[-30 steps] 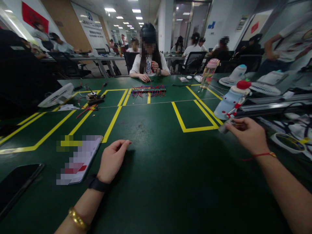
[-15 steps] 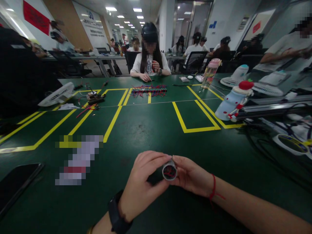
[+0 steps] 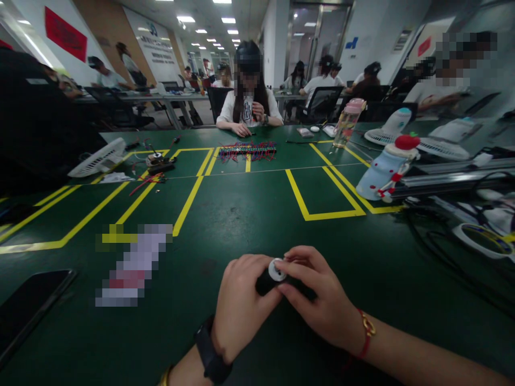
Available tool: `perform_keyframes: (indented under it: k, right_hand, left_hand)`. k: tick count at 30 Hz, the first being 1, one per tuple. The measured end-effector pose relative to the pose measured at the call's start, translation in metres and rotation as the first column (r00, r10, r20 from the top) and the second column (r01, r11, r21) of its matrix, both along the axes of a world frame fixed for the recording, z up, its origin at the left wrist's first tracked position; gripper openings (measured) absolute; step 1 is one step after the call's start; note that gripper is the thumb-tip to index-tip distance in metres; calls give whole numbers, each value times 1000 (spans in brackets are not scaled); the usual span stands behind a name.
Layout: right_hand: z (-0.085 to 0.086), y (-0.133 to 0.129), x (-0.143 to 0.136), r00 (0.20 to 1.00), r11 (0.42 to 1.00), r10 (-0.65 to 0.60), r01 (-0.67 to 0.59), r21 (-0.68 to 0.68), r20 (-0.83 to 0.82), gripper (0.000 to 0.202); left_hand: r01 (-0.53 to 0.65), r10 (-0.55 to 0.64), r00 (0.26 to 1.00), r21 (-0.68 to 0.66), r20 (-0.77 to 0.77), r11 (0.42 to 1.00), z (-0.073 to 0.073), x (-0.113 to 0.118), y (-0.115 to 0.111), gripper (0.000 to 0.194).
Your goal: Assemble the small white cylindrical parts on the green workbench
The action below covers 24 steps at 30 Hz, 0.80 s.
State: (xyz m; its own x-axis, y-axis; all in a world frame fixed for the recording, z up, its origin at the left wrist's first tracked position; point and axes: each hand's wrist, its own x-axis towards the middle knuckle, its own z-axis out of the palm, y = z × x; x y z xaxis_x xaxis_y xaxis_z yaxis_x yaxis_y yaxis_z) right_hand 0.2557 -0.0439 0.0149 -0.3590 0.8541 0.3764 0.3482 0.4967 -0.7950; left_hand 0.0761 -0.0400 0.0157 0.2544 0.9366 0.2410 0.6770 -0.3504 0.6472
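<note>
One small dark cylindrical part with a pale round end cap (image 3: pixel 276 271) sits between both hands, low at the middle of the view, just above the dark green table mat with yellow tape lines (image 3: pixel 241 214). Its long axis runs roughly from lower left to upper right and tilts upward, so the pale capped end points up and toward the camera, while the dark body slants down to the left. The left hand (image 3: pixel 241 305) is curled around the dark body, fingers closed on it. The right hand (image 3: pixel 322 300) comes in from the right, its thumb and fingers pinched on and around the capped end, so the part is clasped from both sides and mostly hidden.

Two phones lie at the left: one dark phone (image 3: pixel 30 308) near the edge and one pixelated phone (image 3: pixel 132 265) beside it. One pale blue bottle with a red top (image 3: pixel 386 166) leans at the right. One bundle of red and blue wires (image 3: pixel 251 151) lies before a seated person (image 3: pixel 247 104) across the table.
</note>
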Motion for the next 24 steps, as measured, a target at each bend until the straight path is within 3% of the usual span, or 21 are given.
perform_keyframes:
  k: [3, 7, 11, 16, 21, 24]
  right_hand:
    - [-4, 6, -1, 997, 998, 3, -8, 70, 76, 35]
    - [-12, 15, -2, 996, 1000, 2, -1, -13, 89, 32]
    - [-21, 16, -2, 998, 989, -51, 56, -140, 45, 46]
    - [-23, 19, -4, 988, 987, -7, 32, -159, 153, 48]
    - [-22, 22, -4, 982, 988, -6, 35, -152, 188, 46]
    - [-22, 23, 0, 981, 985, -66, 93, -147, 180, 45]
  left_hand:
    - [-10, 11, 997, 18, -75, 1000, -2, 2, 3, 25]
    - [-18, 16, 992, -20, -122, 1000, -3, -1, 7, 26]
    - [-21, 22, 999, -19, 37, 1000, -1, -4, 9, 42]
    - [-56, 58, 981, -16, 184, 998, 5, 1, 10, 16]
    - [-98, 102, 942, -28, 320, 995, 6, 0, 13, 15]
    - [-150, 156, 946, -40, 286, 988, 1, -8, 16, 17]
